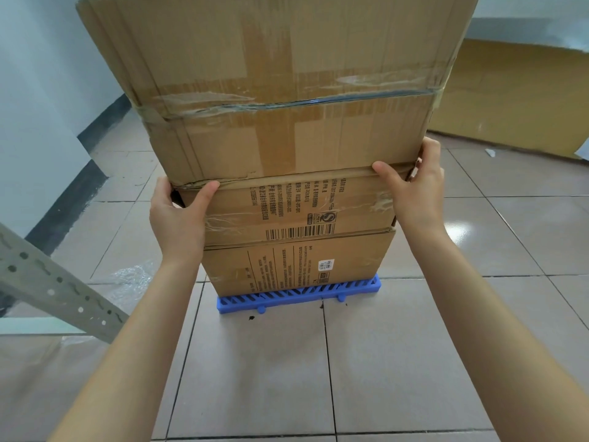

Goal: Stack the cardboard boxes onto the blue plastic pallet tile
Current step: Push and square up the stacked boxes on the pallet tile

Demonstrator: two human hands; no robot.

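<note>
Two bare forearms reach forward to a stack of three cardboard boxes. Left hand (178, 215) and right hand (417, 186) clasp the near lower corners of the top box (274, 74), thumbs pressed along its bottom edge. Directly under the grip sits the middle box (296, 208), then the bottom box (293, 263), resting on one blue pallet tile (299, 293).

3 brown taped cardboard boxes (296, 173) stacked upright, biggest on top, on blue slatted pallet tile (299, 293), tile on floor
</note>
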